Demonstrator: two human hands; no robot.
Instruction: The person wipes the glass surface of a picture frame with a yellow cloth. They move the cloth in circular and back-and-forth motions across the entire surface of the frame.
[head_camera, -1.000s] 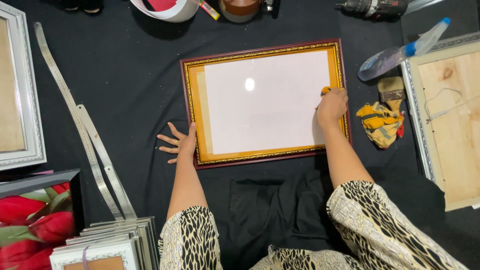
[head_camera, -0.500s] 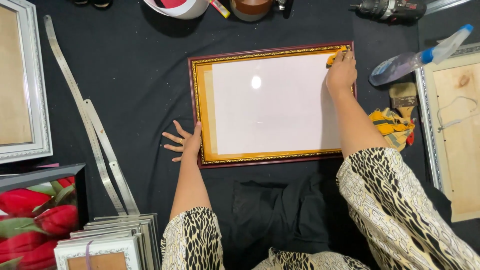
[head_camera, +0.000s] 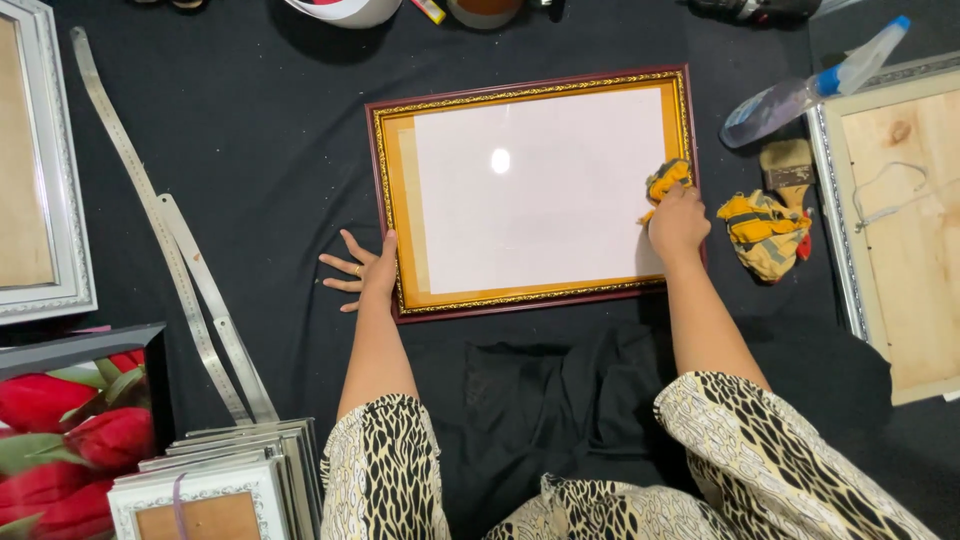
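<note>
A yellow cloth (head_camera: 666, 182) is clamped under the curled fingers of the right hand (head_camera: 679, 222), pressed on the glass near the right edge of the gold-and-maroon frame (head_camera: 532, 192). The left hand (head_camera: 362, 272) is laid flat, fingers spread, against the frame's left rail. If that brace is eased, the frame could be skidded on the black cloth. The glass looks clean, with one glare spot.

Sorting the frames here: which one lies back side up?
The silver-edged frame at the far right; its bare wooden backing and hanging wire show, unlike the gold frame being wiped.
</note>
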